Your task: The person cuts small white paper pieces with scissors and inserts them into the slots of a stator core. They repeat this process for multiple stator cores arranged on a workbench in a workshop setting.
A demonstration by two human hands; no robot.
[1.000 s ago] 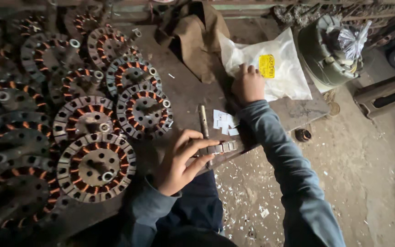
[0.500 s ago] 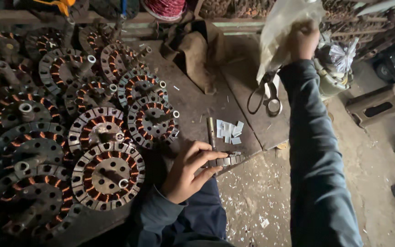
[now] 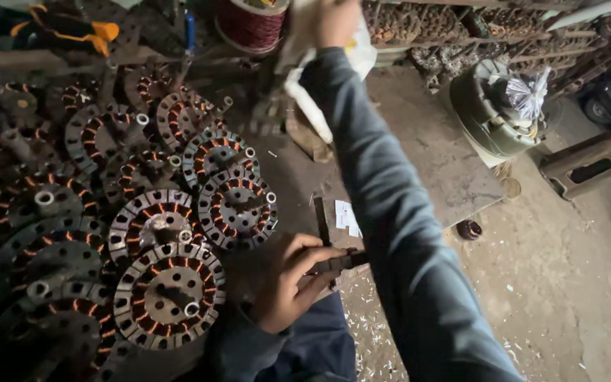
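Observation:
My left hand point(image 3: 290, 279) rests at the near edge of the dark workbench point(image 3: 454, 184), its fingers pinching a small dark metal piece point(image 3: 339, 262). My right hand point(image 3: 335, 20) is raised far out at the top of the view, gripping a white plastic bag point(image 3: 305, 92) that hangs down and is blurred. My right sleeve crosses the bench and hides part of it. Small white paper slips point(image 3: 346, 216) and a thin dark bar point(image 3: 321, 219) lie on the bench beside my left hand.
Several round motor stators with copper windings point(image 3: 171, 297) are piled on the left. A spool of red wire point(image 3: 252, 25) stands at the top. A round motor housing with a plastic bag point(image 3: 503, 106) and a small stool point(image 3: 588, 166) sit right, over a dusty floor.
My right hand lifted the white bag off the bench and carried it up and far away to the top of the view. My left hand kept its hold at the bench edge.

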